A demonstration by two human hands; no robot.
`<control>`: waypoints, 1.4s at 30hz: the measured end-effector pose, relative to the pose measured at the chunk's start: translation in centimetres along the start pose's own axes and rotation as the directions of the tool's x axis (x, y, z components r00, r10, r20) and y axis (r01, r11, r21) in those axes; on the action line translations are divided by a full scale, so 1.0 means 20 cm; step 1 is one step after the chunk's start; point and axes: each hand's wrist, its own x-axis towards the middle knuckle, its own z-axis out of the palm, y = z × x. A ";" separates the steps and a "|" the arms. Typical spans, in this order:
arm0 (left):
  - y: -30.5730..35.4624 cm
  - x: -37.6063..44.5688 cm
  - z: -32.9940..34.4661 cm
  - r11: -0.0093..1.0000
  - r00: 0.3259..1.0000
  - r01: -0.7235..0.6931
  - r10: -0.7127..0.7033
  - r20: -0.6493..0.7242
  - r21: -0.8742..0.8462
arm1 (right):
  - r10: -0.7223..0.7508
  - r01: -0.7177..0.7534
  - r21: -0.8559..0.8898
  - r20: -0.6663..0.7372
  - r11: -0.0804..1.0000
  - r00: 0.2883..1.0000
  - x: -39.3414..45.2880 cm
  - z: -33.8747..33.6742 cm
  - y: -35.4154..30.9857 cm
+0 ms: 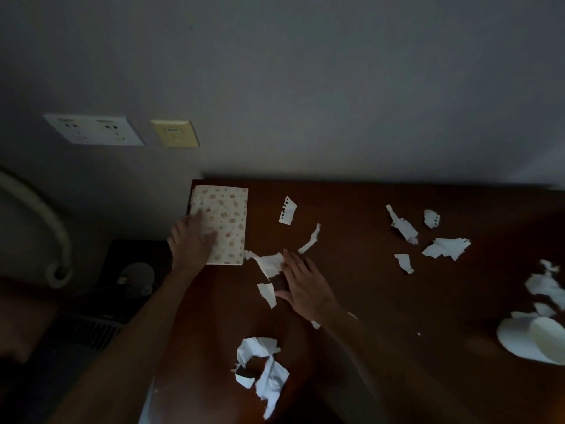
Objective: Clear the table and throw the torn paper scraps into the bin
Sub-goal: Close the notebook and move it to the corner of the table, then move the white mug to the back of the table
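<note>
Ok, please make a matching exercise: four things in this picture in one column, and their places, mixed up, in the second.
1. notebook
2. left hand
3. right hand
4. crumpled scrap

a. flat on scraps at the table's middle
b. near table edge, closest to the camera
c. table's far left corner
d. resting on the notebook

Pairs: 1-c, 2-d, 3-a, 4-b

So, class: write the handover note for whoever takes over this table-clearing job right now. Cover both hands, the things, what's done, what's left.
Left hand: flat on the patterned notebook at the table's far left corner.
Right hand: open, palm down on a paper scrap, nothing gripped.
Scraps: scattered all over the table; a crumpled bunch lies at the near edge.
Done: nothing binned, as far as shows.
Left: gather every scrap, bin them. No bin clearly in view.
</note>
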 end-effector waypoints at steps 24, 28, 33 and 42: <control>0.04 -0.16 0.06 0.935 0.936 -0.215 0.115 0.332 0.283 | 0.084 -0.094 0.112 0.093 0.989 0.992 -0.26 0.02 0.02; 0.08 -0.14 0.02 0.937 0.919 -0.189 0.063 0.390 0.294 | 0.138 -0.136 0.168 0.004 0.976 0.990 -0.27 -0.02 0.00; 0.33 -0.29 0.04 0.959 0.990 -0.002 0.041 0.133 -0.282 | 0.276 -0.223 0.334 -0.120 0.916 0.954 -0.46 -0.05 0.07; 1.06 -1.24 0.45 0.724 0.740 0.152 0.368 0.563 -0.673 | 0.735 -0.520 0.657 -0.076 0.545 0.674 -1.33 0.15 0.47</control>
